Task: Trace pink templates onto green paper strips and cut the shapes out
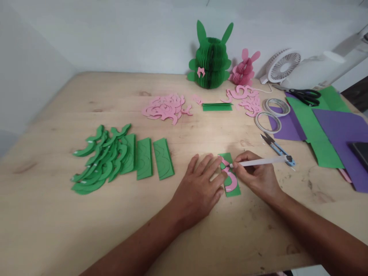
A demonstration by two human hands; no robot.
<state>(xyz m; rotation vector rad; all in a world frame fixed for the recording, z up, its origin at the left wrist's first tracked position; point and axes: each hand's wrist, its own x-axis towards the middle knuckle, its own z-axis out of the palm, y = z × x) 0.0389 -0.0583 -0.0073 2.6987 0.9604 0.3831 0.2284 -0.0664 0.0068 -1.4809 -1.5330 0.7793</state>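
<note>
My left hand (202, 184) lies flat with its fingers spread, the fingertips pressing on a pink curved paper cutout (232, 181). Beneath the cutout is a green paper strip (235, 191) on the table. In my right hand (258, 176) is a slim white pen (260, 161), pinched between thumb and fingers. Its tip touches the upper edge of the cutout. To the left lie two green strips with drawn curved outlines, one of them a green card (163, 159). Beside them sits a pile of green curved cutouts (103, 161).
Pink cutouts (165, 106) and a folded green strip (217, 107) lie farther back. A green paper rabbit (212, 63), a pink paper rabbit (243, 71) and a fan (284, 66) stand by the wall. Right are tape rolls (268, 122), thread snips (277, 148), scissors (304, 96) and purple paper (342, 134).
</note>
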